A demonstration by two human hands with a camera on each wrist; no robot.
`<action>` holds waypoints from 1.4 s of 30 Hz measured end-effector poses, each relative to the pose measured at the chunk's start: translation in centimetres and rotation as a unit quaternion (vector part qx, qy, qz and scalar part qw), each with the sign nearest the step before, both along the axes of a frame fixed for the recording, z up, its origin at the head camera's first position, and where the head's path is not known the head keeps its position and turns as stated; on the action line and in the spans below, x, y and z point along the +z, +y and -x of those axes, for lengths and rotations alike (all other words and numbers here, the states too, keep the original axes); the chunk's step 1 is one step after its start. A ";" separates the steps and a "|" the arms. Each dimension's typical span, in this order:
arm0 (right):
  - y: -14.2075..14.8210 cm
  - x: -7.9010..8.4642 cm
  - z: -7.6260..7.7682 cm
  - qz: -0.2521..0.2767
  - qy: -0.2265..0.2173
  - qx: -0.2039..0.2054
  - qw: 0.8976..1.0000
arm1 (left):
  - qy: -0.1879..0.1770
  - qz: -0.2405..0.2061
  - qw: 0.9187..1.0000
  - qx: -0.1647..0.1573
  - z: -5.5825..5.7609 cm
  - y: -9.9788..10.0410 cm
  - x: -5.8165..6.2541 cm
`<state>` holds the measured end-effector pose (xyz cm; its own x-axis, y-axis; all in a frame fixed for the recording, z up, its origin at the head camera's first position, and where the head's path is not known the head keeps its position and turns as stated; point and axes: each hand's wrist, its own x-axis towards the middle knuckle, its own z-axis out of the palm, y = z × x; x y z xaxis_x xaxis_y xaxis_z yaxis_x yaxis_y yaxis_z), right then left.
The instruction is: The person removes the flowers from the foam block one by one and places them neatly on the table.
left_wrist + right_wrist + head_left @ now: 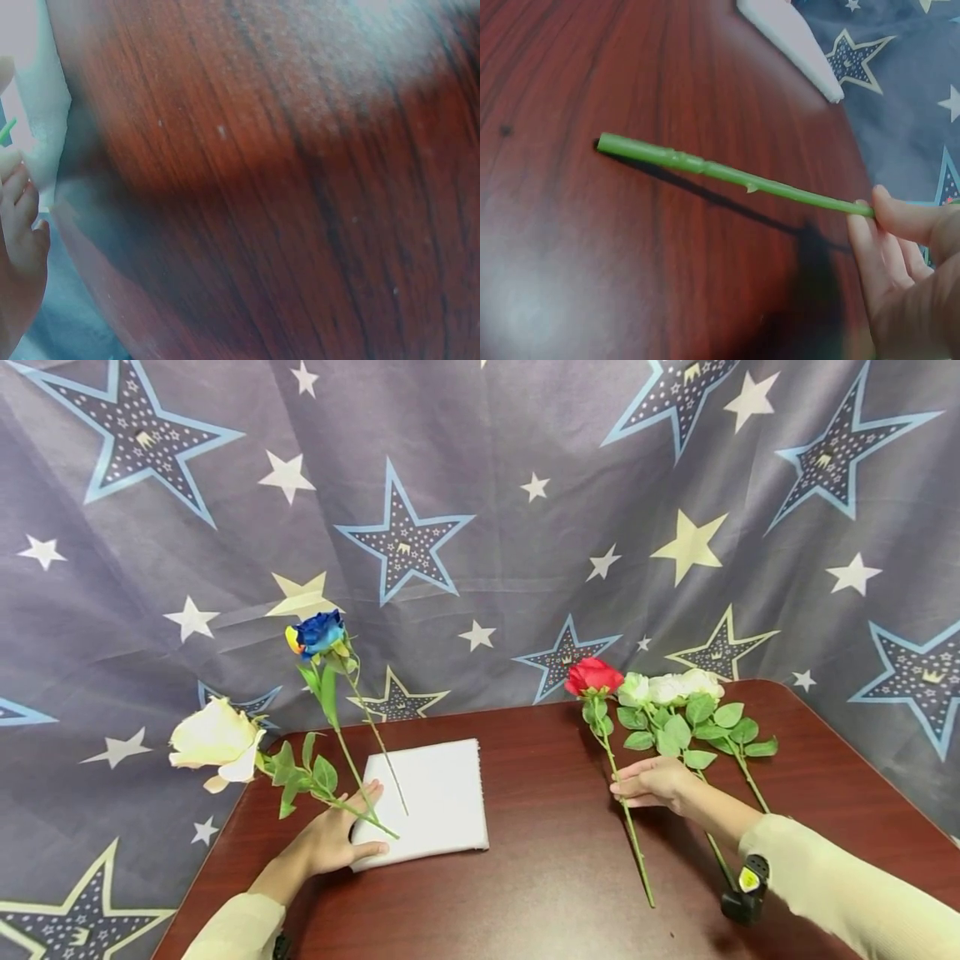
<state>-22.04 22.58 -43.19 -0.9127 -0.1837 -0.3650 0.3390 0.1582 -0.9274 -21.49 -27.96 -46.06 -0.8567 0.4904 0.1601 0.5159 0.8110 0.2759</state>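
My left hand (330, 839) rests with spread fingers on the left side of a white block (442, 797), thumb along its near edge. A cream rose (213, 739) leans far left, its stem ending on the block's top. A multicoloured blue rose (321, 633) stands taller beside it; two thin stems run down from there to the block. In my right hand (656, 783), thumb and fingers pinch the green stem (735, 176) of a red rose (594, 677), bloom up and away from me. Its bare lower end points toward me above the table.
Several white roses (667, 689) with leafy stems lie at the right back of the dark red wooden table (540, 893), partly behind my right hand and forearm. A grey curtain with stars (495, 527) hangs right behind the table's far edge.
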 end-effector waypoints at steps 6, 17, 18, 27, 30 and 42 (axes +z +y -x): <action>1.6 -0.6 -0.2 -0.039 0.009 -0.034 0.999 | 0.001 0.002 1.000 0.000 0.0 0.1 0.2; 3.1 -1.2 0.5 -0.086 0.010 -0.046 0.995 | -0.003 0.001 1.000 0.004 -0.4 0.1 0.1; 3.1 -1.3 0.6 -0.090 0.012 -0.047 0.995 | -0.002 0.001 1.000 0.004 -0.4 0.0 0.1; 2.8 -1.0 1.6 -0.163 0.069 -0.076 0.981 | 0.009 0.000 1.000 0.001 0.0 0.1 0.0; 2.6 -0.5 1.7 -0.222 0.103 -0.093 0.965 | 0.007 0.002 1.000 0.000 0.1 0.1 0.1; -1.8 1.4 2.5 -0.323 0.234 -0.098 0.912 | 0.005 0.004 1.000 0.001 0.0 0.1 0.0</action>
<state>-24.59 20.83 -41.81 -0.9883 0.1157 0.0997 0.0103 0.7018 -0.7123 -21.53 -27.89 -46.04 -0.8561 0.4897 0.1653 0.5168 0.8143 0.2644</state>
